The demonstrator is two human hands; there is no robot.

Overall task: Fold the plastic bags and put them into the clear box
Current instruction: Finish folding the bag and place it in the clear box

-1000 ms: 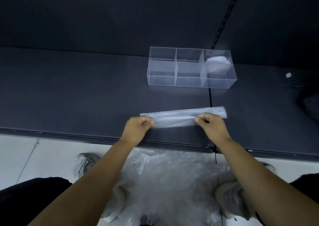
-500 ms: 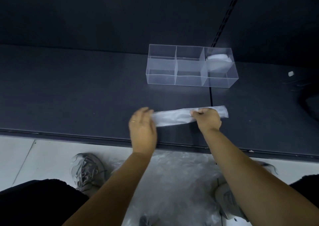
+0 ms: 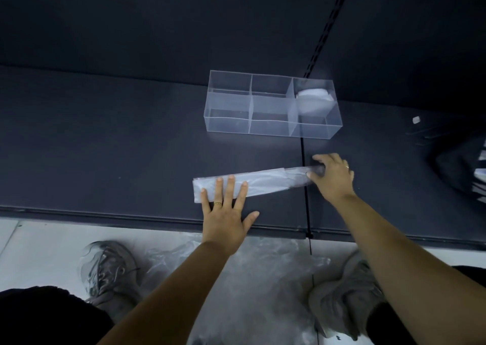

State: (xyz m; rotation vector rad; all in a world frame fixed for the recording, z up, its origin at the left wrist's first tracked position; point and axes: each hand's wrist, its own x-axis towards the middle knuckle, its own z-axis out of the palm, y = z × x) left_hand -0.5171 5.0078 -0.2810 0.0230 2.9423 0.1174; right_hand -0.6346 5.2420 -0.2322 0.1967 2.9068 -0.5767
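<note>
Pressing down with the left hand (image 3: 226,213), fingers straight and spread, on the left end of the translucent plastic bag folded into a long narrow strip (image 3: 268,181). Gripping the right end of that strip with the right hand (image 3: 332,176), fingers curled round it. Lying lower centre of the frame on the dark grey flat shelf (image 3: 118,147), near its front edge. Well apart from the clear rectangular plastic box (image 3: 228,100) with dividers, upper centre.

Stored already: one folded whitish bag (image 3: 313,100), right compartment. Nothing visible in the left and middle compartments.

Judged as mid-fold: lengthwise folds done, end-to-end folding and boxing not yet done.

Waiting at bottom centre: loose crumpled clear plastic bags (image 3: 249,265) on the pale floor (image 3: 39,252). Impossible to tell how many.
</note>
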